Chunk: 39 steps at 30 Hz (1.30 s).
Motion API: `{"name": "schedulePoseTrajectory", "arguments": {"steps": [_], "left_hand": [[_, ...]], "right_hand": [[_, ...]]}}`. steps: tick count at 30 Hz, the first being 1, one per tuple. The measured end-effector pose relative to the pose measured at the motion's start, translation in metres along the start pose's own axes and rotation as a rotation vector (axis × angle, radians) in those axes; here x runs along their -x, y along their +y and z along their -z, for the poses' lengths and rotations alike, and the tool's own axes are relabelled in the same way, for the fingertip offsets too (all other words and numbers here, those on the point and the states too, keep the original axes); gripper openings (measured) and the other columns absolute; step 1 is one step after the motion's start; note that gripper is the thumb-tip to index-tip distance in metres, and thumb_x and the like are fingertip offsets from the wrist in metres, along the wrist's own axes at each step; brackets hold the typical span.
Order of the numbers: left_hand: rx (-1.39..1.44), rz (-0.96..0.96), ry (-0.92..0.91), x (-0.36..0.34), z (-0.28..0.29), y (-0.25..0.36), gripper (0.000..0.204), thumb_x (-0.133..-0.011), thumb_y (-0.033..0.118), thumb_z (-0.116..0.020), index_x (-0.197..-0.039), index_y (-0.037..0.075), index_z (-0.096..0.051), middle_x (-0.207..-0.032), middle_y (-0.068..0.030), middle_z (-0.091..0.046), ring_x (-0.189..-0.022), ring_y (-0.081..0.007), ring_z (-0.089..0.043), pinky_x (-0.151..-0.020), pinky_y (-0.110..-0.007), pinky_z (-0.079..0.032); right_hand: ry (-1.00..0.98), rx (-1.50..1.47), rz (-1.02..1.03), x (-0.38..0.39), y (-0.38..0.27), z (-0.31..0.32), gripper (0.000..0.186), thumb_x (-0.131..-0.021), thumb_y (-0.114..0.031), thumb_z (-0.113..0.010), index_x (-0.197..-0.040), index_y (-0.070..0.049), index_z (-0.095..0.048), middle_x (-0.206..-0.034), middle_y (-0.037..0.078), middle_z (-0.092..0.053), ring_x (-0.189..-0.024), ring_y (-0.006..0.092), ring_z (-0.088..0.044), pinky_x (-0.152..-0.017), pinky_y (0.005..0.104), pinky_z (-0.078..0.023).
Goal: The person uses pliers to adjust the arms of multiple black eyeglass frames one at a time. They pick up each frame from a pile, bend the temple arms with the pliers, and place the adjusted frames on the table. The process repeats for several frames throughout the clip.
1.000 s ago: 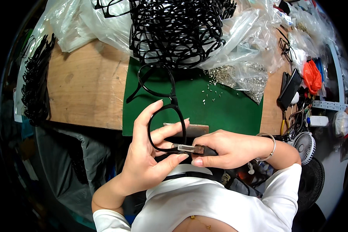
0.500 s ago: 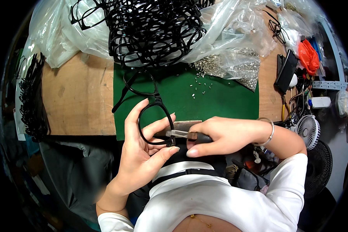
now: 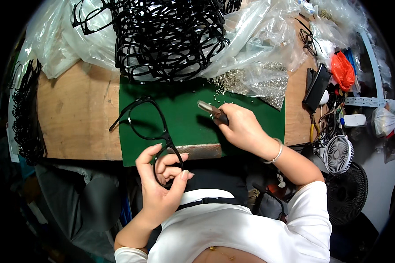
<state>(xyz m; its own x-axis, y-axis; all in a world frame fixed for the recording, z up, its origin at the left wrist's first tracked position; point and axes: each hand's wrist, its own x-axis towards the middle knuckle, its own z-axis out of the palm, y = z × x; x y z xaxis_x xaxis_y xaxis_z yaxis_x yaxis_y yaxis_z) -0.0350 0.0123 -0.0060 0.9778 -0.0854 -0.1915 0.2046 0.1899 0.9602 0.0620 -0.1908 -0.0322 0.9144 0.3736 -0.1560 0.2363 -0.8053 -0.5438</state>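
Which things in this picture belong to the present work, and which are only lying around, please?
Appear to belong:
black glasses frame, in the left hand
pliers, in the right hand
green mat, beneath the pliers
heap of black frames
small metallic pieces

Seemingly unrelated:
black phone
red plastic bag
white fan

The wooden tabletop (image 3: 79, 118) bears a green mat (image 3: 186, 120) below the right fingers (image 3: 231, 113). Beyond them lie a clear bag of silvery bits (image 3: 272, 85) and heaped black frames (image 3: 164, 44); a metal strip (image 3: 202, 151) lies right of the left fingers (image 3: 147, 153).
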Motion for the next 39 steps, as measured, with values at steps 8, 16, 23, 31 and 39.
{"name": "schedulePoseTrajectory", "arguments": {"steps": [8, 16, 23, 31, 39], "left_hand": [[0.368, 0.329, -0.137, 0.000, 0.004, 0.005, 0.037, -0.077, -0.008, -0.050, -0.107, 0.003, -0.032, -0.100, -0.0134, -0.049, -0.089, -0.0165, -0.054, -0.080, -0.029, -0.044], [0.116, 0.166, -0.087, 0.002, -0.020, -0.006, 0.040, -0.084, -0.005, -0.040, -0.121, -0.001, -0.025, -0.097, -0.0158, -0.053, -0.077, -0.0157, -0.058, -0.074, -0.026, -0.049], [0.067, 0.112, -0.069, 0.002, -0.031, -0.006, 0.047, -0.080, -0.011, -0.042, -0.123, 0.000, -0.025, -0.105, -0.0168, -0.049, -0.082, -0.0158, -0.059, -0.075, -0.026, -0.049], [0.091, 0.301, -0.212, -0.007, -0.016, 0.017, 0.047, -0.080, -0.008, -0.045, -0.123, 0.000, -0.027, -0.099, -0.0158, -0.052, -0.077, -0.0132, -0.059, -0.070, -0.024, -0.049], [0.174, 0.402, -0.215, -0.003, -0.009, 0.028, 0.046, -0.078, -0.009, -0.047, -0.120, -0.002, -0.031, -0.099, -0.0157, -0.053, -0.073, -0.0138, -0.060, -0.066, -0.023, -0.049]], "right_hand": [[0.071, 0.105, 0.015, -0.003, -0.004, -0.012, 0.013, -0.072, -0.007, -0.059, -0.077, 0.001, -0.051, -0.072, 0.016, -0.052, -0.069, 0.0334, -0.052, -0.062, 0.0390, -0.041], [-0.110, -0.666, -0.106, 0.024, -0.048, 0.018, 0.014, -0.078, -0.010, -0.060, -0.082, 0.001, -0.051, -0.069, 0.009, -0.054, -0.061, 0.0152, -0.052, -0.057, 0.0276, -0.042], [-0.075, -1.169, -0.235, 0.027, -0.057, -0.005, 0.016, -0.083, -0.016, -0.058, -0.081, -0.002, -0.050, -0.068, 0.000, -0.052, -0.061, 0.0042, -0.046, -0.054, 0.0201, -0.039], [-0.421, -1.293, -0.402, 0.016, -0.056, 0.023, 0.021, -0.082, -0.021, -0.060, -0.079, -0.003, -0.052, -0.066, 0.000, -0.052, -0.057, 0.0061, -0.047, -0.052, 0.0193, -0.039], [-0.390, -1.211, -0.358, 0.017, -0.063, 0.021, 0.020, -0.082, -0.020, -0.061, -0.084, -0.003, -0.050, -0.068, -0.001, -0.051, -0.057, 0.0045, -0.044, -0.051, 0.0188, -0.035]]}}
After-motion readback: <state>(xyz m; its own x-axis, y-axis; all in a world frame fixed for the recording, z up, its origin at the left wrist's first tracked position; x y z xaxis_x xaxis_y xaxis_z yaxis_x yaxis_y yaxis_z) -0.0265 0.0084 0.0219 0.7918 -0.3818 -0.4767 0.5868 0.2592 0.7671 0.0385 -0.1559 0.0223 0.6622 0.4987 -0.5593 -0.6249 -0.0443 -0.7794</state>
